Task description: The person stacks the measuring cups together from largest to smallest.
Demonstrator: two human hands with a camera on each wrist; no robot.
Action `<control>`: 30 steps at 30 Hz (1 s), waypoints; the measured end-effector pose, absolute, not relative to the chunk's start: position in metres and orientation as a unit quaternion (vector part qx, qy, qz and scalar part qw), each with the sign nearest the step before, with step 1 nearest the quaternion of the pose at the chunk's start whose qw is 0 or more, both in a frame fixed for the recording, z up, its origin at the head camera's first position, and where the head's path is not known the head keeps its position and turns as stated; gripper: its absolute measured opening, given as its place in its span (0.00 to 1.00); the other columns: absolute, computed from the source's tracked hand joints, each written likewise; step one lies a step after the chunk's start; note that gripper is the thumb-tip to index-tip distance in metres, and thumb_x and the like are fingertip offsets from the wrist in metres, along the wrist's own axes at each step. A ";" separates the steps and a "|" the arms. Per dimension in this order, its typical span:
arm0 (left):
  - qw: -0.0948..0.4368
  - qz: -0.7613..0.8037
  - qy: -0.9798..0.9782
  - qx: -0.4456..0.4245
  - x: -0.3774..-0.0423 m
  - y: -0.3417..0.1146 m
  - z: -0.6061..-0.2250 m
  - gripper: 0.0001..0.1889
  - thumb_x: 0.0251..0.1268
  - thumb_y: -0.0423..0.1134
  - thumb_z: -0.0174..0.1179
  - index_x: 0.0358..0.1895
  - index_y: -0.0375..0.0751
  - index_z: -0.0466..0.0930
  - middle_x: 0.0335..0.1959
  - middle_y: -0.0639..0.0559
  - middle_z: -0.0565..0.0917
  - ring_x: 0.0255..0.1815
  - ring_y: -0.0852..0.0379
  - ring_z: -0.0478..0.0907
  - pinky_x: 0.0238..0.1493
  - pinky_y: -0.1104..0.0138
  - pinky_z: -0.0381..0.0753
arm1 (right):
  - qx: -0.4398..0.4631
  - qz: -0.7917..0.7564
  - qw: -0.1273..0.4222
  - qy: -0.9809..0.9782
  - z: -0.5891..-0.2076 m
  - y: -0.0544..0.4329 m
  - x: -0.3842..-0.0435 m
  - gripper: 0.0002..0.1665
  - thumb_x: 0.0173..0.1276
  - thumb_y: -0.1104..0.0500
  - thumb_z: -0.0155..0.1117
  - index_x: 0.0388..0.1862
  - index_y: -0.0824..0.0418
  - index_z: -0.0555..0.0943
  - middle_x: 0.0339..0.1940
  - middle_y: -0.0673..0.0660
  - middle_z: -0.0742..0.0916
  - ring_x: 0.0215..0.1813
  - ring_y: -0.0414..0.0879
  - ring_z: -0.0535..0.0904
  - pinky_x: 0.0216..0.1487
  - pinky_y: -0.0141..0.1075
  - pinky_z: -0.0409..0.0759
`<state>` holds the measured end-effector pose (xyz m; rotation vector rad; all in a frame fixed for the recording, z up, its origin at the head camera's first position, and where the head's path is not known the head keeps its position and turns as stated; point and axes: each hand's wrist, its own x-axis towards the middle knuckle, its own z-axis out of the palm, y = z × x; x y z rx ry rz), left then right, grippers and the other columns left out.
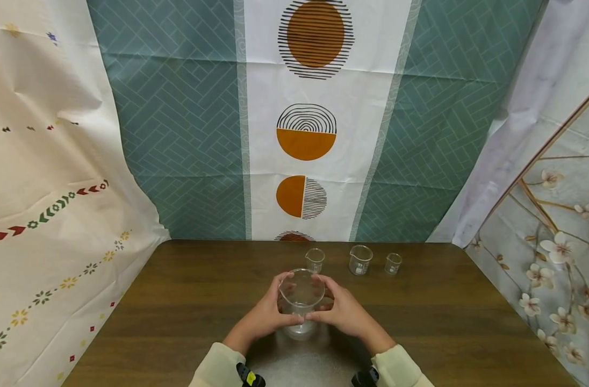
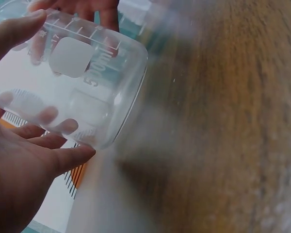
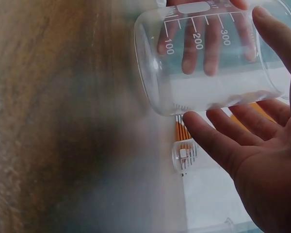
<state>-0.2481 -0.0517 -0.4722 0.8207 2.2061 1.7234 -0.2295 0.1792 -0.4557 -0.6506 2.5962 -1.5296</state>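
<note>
A large clear glass beaker [image 1: 301, 293], marked 500 ml, is held upright between both hands near the middle of the table. The left hand [image 1: 267, 312] grips its left side, the thumb on the near face and the fingers round the far side. From the right, the right hand [image 1: 340, 309] grips it in the same way. White graduations and a blank label patch show on the beaker [image 2: 97, 68] in the left wrist view. In the right wrist view the right hand's fingers [image 3: 252, 126] lie along the glass. Whether its base touches the table I cannot tell.
Behind the hands, three smaller glass beakers stand near the table's back edge: one on the left [image 1: 315, 260], a wider one [image 1: 360, 260] and a small one [image 1: 393, 263] on the right. The brown wooden table [image 1: 178, 301] meets a patterned curtain [image 1: 188, 134].
</note>
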 end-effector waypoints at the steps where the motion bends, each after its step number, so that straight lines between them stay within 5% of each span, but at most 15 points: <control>1: 0.113 0.587 0.751 0.280 -0.248 -0.052 -0.472 0.49 0.53 0.43 0.73 0.72 0.53 0.45 0.71 0.37 0.63 0.73 0.40 0.61 0.64 0.42 0.67 | -0.210 -0.496 0.031 0.842 -0.456 0.179 -0.229 0.52 0.53 0.45 0.76 0.73 0.53 0.61 0.69 0.60 0.73 0.67 0.62 0.72 0.52 0.43 0.82; 17: 0.113 0.579 0.758 0.279 -0.244 -0.053 -0.473 0.49 0.53 0.42 0.73 0.72 0.51 0.46 0.70 0.37 0.65 0.72 0.39 0.63 0.64 0.41 0.66 | -0.209 -0.501 0.043 0.839 -0.459 0.180 -0.225 0.49 0.54 0.45 0.76 0.72 0.49 0.61 0.68 0.58 0.74 0.68 0.62 0.71 0.53 0.42 0.81; 30: 0.120 0.577 0.752 0.297 -0.253 -0.052 -0.480 0.55 0.48 0.41 0.76 0.74 0.60 0.44 0.72 0.40 0.63 0.74 0.42 0.60 0.67 0.41 0.63 | -0.219 -0.500 0.035 0.837 -0.461 0.181 -0.227 0.50 0.54 0.46 0.76 0.72 0.49 0.61 0.68 0.57 0.74 0.68 0.61 0.71 0.53 0.41 0.82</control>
